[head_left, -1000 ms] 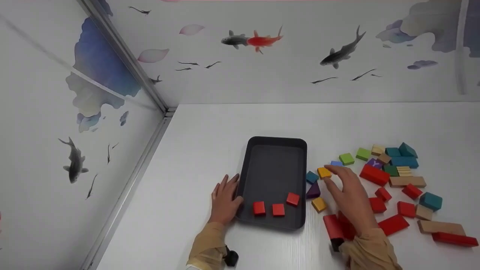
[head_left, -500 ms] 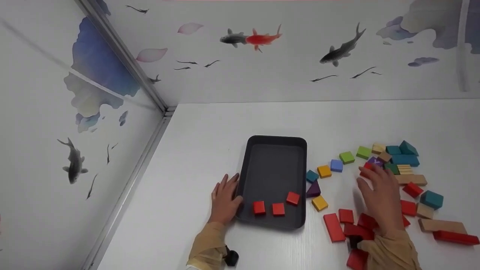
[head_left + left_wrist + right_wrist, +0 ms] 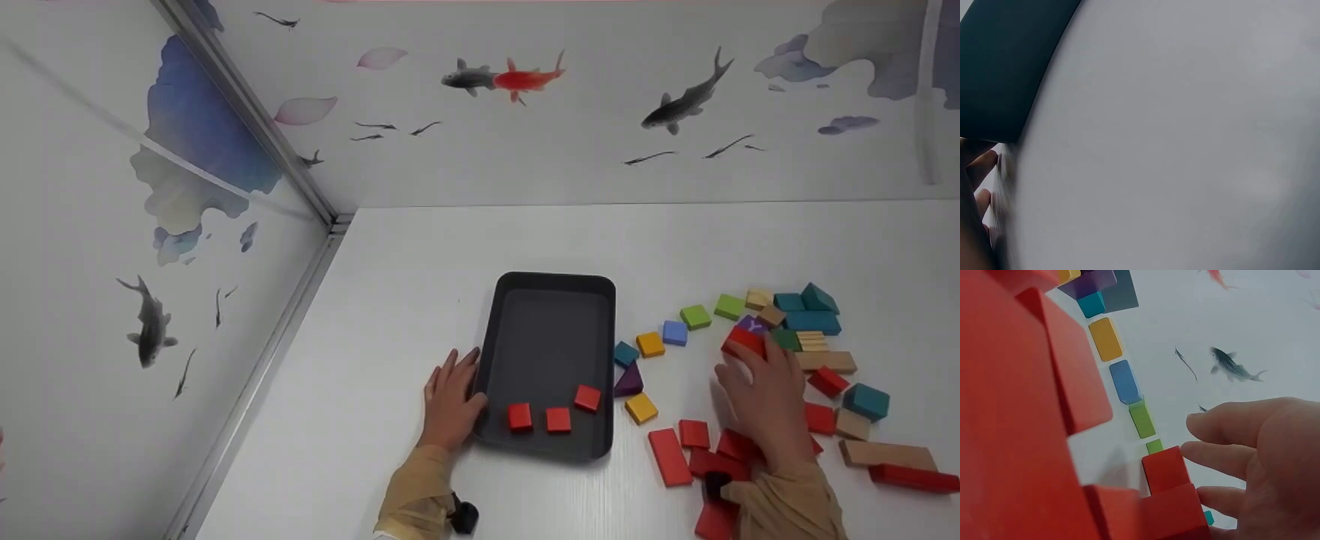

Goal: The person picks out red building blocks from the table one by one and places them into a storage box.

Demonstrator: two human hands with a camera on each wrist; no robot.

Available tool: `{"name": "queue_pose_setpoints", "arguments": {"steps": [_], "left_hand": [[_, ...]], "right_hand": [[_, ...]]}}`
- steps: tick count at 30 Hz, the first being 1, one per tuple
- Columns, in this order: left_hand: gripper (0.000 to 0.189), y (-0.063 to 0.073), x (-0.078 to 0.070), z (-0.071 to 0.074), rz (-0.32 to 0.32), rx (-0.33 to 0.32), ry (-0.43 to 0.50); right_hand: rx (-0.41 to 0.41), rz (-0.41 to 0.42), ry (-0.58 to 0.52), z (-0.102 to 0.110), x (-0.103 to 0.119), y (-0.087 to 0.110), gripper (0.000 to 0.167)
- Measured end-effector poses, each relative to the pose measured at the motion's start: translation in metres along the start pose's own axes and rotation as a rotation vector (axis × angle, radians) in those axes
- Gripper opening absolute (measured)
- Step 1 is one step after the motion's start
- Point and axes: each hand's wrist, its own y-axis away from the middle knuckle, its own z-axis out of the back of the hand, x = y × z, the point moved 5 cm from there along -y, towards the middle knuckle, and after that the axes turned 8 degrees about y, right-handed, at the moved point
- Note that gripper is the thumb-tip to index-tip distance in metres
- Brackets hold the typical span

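Observation:
In the head view my left hand [image 3: 451,401] rests along the left edge of a dark grey tray [image 3: 551,337], fingers extended and thumb at the rim. Inside the tray's near end lie three red blocks [image 3: 558,420]. In the left wrist view the tray [image 3: 1010,67] fills the upper left, with the fingers [image 3: 981,169] below it. My right hand [image 3: 772,397] reaches over a longer red block [image 3: 744,342], covering its right end, thumb held apart. The right wrist view has its fingertips right at the side of a red block [image 3: 1165,469].
Loose blocks cover the table's right side: red pieces [image 3: 670,457] near the front, yellow [image 3: 650,344], blue [image 3: 674,332] and green [image 3: 695,316] ones in an arc, teal [image 3: 811,322] and wooden [image 3: 885,453] ones farther right. A wall with painted fish [image 3: 686,103] stands behind.
My right hand has moved right from beside the yellow block to the longer red block, then shifted slightly over it. The left hand and tray stay in place.

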Motion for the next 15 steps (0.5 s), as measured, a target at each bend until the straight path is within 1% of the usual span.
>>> {"name": "queue_pose_setpoints", "arguments": {"steps": [7, 13, 15], "left_hand": [[0.051, -0.003, -0.001, 0.0, 0.004, -0.001, -0.005], [0.052, -0.001, 0.001, -0.001, 0.021, 0.011, 0.012], [0.052, -0.001, 0.001, -0.001, 0.021, 0.009, 0.016]], "right_hand": [[-0.001, -0.037, 0.01, 0.004, 0.002, 0.001, 0.054], [0.089, -0.08, 0.008, -0.006, 0.001, 0.003, 0.055], [0.104, -0.083, 0.007, -0.008, 0.001, 0.003, 0.055]]}}
